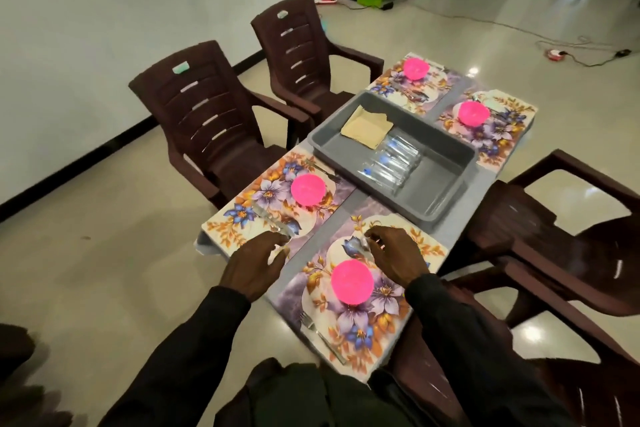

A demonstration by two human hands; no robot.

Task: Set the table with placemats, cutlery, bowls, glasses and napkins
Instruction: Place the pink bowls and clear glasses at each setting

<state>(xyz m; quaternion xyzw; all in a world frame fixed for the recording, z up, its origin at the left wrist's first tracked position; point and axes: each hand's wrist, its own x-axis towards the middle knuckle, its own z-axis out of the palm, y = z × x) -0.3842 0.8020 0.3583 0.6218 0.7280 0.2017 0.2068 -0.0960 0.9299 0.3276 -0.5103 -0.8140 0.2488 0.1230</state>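
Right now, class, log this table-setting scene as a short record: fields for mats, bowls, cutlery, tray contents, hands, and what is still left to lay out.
mats: four floral mats on the table
bowls: four pink bowls, one per mat
cutlery: fork on near mat; spoon at right hand
tray: grey tray mid-table, holding glasses lying flat and napkins
left hand: over the table edge between the near mats; grip unclear
right hand: fingers on the spoon
left to do: glasses, napkins
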